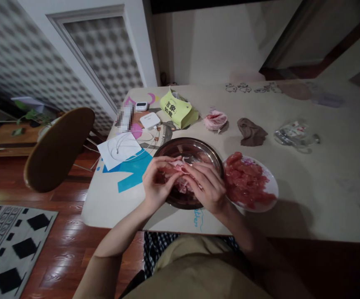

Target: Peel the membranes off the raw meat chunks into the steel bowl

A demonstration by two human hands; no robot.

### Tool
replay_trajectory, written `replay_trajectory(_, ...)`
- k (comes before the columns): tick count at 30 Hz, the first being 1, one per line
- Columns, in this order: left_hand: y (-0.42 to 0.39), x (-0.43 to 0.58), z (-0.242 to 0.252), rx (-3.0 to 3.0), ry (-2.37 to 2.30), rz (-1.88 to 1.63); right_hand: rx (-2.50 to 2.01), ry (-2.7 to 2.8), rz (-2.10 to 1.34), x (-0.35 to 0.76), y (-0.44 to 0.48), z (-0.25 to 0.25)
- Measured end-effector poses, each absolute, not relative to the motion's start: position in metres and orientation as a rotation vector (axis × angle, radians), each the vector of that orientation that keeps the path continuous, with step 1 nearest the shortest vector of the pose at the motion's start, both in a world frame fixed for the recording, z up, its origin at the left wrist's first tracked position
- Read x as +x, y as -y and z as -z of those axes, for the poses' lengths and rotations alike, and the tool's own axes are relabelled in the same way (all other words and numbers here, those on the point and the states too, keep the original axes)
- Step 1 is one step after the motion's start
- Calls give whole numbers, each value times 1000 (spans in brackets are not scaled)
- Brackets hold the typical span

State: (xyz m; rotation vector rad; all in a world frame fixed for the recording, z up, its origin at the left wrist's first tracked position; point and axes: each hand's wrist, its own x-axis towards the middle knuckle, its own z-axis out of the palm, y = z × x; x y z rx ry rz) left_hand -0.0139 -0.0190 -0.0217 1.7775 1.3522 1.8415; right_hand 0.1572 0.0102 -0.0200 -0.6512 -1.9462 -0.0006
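My left hand (159, 181) and my right hand (207, 185) meet over a shiny metal bowl (211, 149). Pinched between the fingertips of both is a piece of raw meat (179, 164), pale pink and partly hidden by the fingers. More pink meat scraps (184, 187) lie in the bowl under my hands. To the right, touching or nearly touching the bowl, stands a white plate (272, 182) with a floral rim, heaped with red strips of raw meat (245, 180).
Behind the bowl are a yellow-green paper bag (176, 109), a pink bundle (215, 121), a brown cloth (251, 132) and a clear plastic item (295, 135). White devices (149, 120), cables and a white sheet (117, 151) occupy the left. A chair (60, 149) stands beyond the table's left edge.
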Motion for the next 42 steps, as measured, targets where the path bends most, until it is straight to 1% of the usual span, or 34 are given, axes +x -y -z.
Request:
replay_trajectory(2, 20, -14, 22, 1823, -1359, -1842, -616, 1952, 50, 160, -10, 22)
replay_trajectory(6, 23, -15, 18, 2012, -1308, -1726, -490, 2067, 140, 171, -10, 22)
replay_trajectory(10, 22, -17, 13, 1880, -1235, -1639, -398, 2184, 201, 182, -10, 18)
replay_trajectory(13, 23, -17, 11, 1752, -1228, -1564, -406, 2207, 165, 187, -10, 18)
replay_trajectory(17, 24, -15, 12, 1730, -1231, -1632, -435, 2124, 113, 189, -12, 24)
replay_trajectory(21, 24, -15, 18, 1805, -1203, -1664, -376, 2159, 81, 192, -14, 22)
replay_trajectory(26, 24, -19, 22, 2002, -1211, -1640, -348, 2210, 149, 195, -11, 12)
replay_trajectory(31, 24, -23, 22, 2089, -1018, -1621, -283, 2238, 260, 198, -7, 16)
replay_trajectory(36, 20, -26, 27, 2247, -916, -1585, -301, 2209, 138, 200, -9, 25)
replay_trajectory(42, 20, -27, 26, 2219, -991, -1587, -352, 2222, 9, 201, -9, 15)
